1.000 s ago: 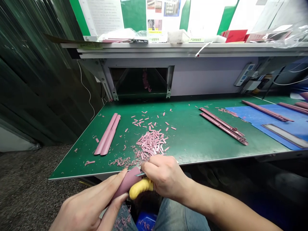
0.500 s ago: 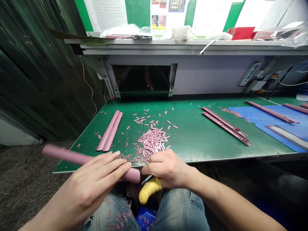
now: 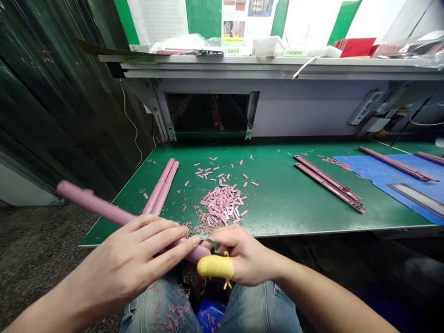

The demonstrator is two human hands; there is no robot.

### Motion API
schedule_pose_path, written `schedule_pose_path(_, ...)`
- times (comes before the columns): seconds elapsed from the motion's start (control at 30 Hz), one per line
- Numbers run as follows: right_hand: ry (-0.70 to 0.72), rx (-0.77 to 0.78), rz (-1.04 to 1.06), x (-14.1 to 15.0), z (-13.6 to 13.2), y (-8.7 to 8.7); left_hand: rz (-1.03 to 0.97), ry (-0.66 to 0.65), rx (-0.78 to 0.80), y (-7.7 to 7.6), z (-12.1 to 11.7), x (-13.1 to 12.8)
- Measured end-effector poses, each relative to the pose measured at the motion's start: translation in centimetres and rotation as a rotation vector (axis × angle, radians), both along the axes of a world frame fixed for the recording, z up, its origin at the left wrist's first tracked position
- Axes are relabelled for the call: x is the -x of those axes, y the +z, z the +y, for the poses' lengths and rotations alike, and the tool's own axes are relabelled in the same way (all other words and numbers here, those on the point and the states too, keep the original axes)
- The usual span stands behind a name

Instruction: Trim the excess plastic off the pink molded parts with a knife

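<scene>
- The left hand (image 3: 128, 254) is clenched around a long pale pink rod (image 3: 97, 201), its fingers lying across the top.
- The rod slants from the person's lap up and left, and its far end passes beyond the left edge of the counter (image 3: 277, 217). The fingers hide much of its near part.
- The right hand (image 3: 246, 259) pinches a small metal blade (image 3: 212, 243) beside the rod. Only a sliver shows, so whether they touch is hard to make out.
- A yellow rubber finger cover (image 3: 214, 267) hides one digit of that hand; which digit is unclear.
- A heap of small pink offcuts (image 3: 220, 206) lies near the counter's front edge, and two pale pink rods (image 3: 160, 187) lie side by side left of it.
</scene>
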State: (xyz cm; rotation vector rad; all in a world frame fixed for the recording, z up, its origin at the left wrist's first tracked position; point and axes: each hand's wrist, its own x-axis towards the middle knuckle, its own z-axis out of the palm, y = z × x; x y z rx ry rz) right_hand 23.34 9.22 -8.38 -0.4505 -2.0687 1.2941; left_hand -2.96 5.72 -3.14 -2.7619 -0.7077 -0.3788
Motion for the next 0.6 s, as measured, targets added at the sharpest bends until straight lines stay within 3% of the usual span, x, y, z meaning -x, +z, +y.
schedule_pose_path(0.1,-0.037,0.446,0.150,-1.7,0.3,-0.3,-0.205,0.163,0.212,-3.0,-1.1,0.5)
schedule_pose_path(0.17,-0.172,0.535,0.245,-2.3,0.5,-0.9,-0.564,0.314,0.553,-5.0,-1.9,-0.3)
schedule_pose_path(0.23,-0.312,0.399,0.198,-1.9,0.0,-2.0,-1.147,0.540,1.026,-6.3,-2.1,-2.2)
schedule_pose_path(0.27,-0.321,0.261,0.120,-1.2,-0.5,-2.6,-1.554,0.641,1.188,-6.6,-1.8,-3.4)
schedule_pose_path(0.3,-0.294,0.091,0.026,-0.3,-1.2,-3.2,-1.707,0.660,1.210,-6.7,-1.3,-4.5)
schedule_pose_path(0.37,-0.214,-0.245,-0.151,1.8,-2.8,-4.4,-1.898,0.684,1.246,-6.5,0.0,-6.3)
schedule_pose_path(0.43,-0.223,-0.475,-0.281,3.6,-3.8,-5.1,-1.994,0.700,1.288,-6.2,1.3,-7.3)
schedule_pose_path(0.6,-0.343,-0.698,-0.443,4.8,-3.5,-5.0,-2.115,0.674,1.343,-5.9,2.1,-8.0)
